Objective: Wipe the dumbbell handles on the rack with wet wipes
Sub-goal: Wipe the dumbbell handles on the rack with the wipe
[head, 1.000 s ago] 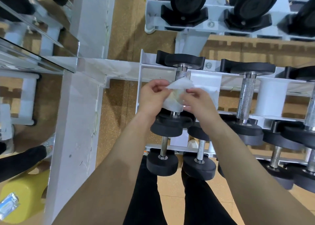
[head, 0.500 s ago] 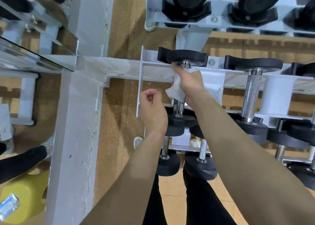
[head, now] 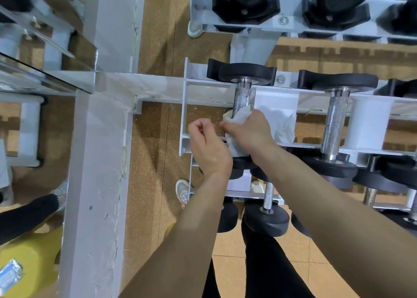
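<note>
Head view: right hand (head: 249, 133) wraps crumpled white wipe (head: 239, 117) around knurled steel handle (head: 242, 99).

Speckled brown floor (head: 153, 162), with tan tiles (head: 228, 264) at the bottom; white painted pillar (head: 99, 185) at left; mirror (head: 33, 56) at upper left.
</note>
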`<state>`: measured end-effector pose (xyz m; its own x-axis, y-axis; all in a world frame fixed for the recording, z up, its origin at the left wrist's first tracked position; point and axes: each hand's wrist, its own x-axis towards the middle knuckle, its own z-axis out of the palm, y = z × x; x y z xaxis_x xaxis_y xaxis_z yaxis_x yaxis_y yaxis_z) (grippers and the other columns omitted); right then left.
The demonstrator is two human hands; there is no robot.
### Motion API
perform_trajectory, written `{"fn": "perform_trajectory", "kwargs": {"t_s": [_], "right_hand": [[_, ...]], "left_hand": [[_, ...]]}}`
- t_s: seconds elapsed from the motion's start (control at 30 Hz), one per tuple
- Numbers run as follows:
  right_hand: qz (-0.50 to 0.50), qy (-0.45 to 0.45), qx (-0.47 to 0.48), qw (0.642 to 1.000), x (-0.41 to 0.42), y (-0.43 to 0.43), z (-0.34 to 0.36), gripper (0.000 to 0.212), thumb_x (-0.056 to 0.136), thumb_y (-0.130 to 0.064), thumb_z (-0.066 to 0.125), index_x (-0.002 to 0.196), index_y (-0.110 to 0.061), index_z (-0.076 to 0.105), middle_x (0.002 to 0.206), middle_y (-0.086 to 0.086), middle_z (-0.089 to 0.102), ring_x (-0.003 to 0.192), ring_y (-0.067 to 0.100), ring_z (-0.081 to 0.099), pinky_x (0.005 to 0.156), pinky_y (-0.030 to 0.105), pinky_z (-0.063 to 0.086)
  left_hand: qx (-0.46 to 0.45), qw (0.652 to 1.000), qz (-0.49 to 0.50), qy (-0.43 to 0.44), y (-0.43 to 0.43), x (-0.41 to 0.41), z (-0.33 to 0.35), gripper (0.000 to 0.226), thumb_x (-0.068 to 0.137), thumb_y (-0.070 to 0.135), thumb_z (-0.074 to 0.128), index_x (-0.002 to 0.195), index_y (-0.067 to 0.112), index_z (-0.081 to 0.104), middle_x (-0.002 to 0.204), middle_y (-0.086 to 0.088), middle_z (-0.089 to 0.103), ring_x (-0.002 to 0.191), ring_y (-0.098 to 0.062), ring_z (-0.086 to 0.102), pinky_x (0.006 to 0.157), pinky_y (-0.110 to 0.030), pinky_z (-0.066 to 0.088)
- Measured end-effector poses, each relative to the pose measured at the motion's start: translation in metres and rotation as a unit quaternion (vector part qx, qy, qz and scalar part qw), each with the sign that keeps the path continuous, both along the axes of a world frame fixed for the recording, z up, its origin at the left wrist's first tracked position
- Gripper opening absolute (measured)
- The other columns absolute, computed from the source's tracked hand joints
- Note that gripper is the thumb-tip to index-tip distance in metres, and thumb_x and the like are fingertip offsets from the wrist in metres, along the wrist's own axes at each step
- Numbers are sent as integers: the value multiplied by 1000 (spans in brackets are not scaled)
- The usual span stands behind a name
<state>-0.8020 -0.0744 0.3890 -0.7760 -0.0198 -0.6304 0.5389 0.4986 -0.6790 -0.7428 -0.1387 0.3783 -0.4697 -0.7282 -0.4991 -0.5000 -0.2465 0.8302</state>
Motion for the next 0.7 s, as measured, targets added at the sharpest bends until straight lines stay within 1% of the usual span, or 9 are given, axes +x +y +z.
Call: {"fn": "perform_trajectory", "kwargs": {"t_s": [0.07, 0.13, 0.2, 0.3, 0.37, 0.47, 0.53, 0.6, 0.7], "right_hand": [[-78, -8, -36, 996, -17, -9, 1, 33, 79, -22, 85, 69, -18, 54, 65, -3, 60, 61, 14, 60, 56, 20, 50], [-158, -38, -103, 981, -39, -15, 0, 26, 78, -24, 86, 80, -13, 63, 75, 3, 67, 70, 19, 66, 70, 33, 57], [-191, -73, -171, 964, -49, -15, -2, 29, 79, -25, 86, 92, -9, 66, 77, 4, 68, 70, 18, 67, 72, 34, 57], [-153, -85, -200, 964, -36, -9, -8, 28, 84, -27, 82, 95, -7, 66, 78, 9, 66, 69, 20, 64, 69, 34, 53], [-92, -72, -179, 977, -17, -2, -12, 20, 85, -21, 80, 87, -5, 68, 78, 15, 65, 70, 21, 61, 68, 35, 50], [26, -60, -138, 988, 1, 11, -11, 38, 80, -34, 82, 85, 1, 66, 77, 19, 69, 68, 14, 62, 67, 28, 47], [68, -44, -72, 994, 4, 13, -4, 38, 81, -37, 82, 80, -8, 57, 68, 8, 62, 59, 7, 54, 55, 15, 40], [39, -18, -11, 999, 2, 7, -1, 39, 83, -32, 83, 76, -15, 48, 68, 3, 50, 58, 10, 46, 47, 15, 34], [-75, -1, -28, 997, -12, -10, -1, 38, 79, -31, 86, 75, -15, 52, 75, 7, 58, 67, 20, 58, 62, 31, 50]], "left_hand": [[-4, 1000, -6, -4, 0, 0, -1, 19, 105, 27, 44, 91, 24, 55, 93, -1, 65, 86, -16, 59, 74, -25, 43], [-5, 1000, -12, -9, -1, 0, -1, 19, 105, 28, 43, 90, 25, 54, 93, 0, 64, 85, -15, 57, 73, -25, 40], [-1, 1000, -19, -15, -1, 0, -1, 18, 105, 28, 43, 92, 24, 54, 96, -1, 64, 85, -14, 56, 71, -23, 39], [0, 999, -27, -27, -1, 1, 2, 17, 105, 30, 42, 93, 26, 54, 98, 1, 66, 90, -16, 59, 72, -23, 39], [-4, 1000, -24, -20, -2, 1, 2, 18, 105, 30, 42, 95, 22, 55, 96, 0, 65, 89, -17, 60, 73, -25, 41], [-2, 999, -32, -14, -3, 2, 2, 19, 105, 27, 42, 98, 16, 57, 90, 2, 62, 76, -3, 56, 68, -16, 41], [-3, 999, -33, -11, -4, 1, 0, 19, 105, 27, 42, 99, 16, 57, 91, 0, 63, 74, -2, 54, 69, -18, 41], [-8, 999, -34, -11, -4, 2, -2, 20, 105, 28, 42, 99, 18, 57, 95, -1, 64, 82, -10, 57, 74, -25, 43], [-8, 999, -38, -13, -5, 2, -3, 19, 105, 29, 41, 98, 19, 56, 95, 2, 63, 87, -16, 57, 77, -30, 44]]}}
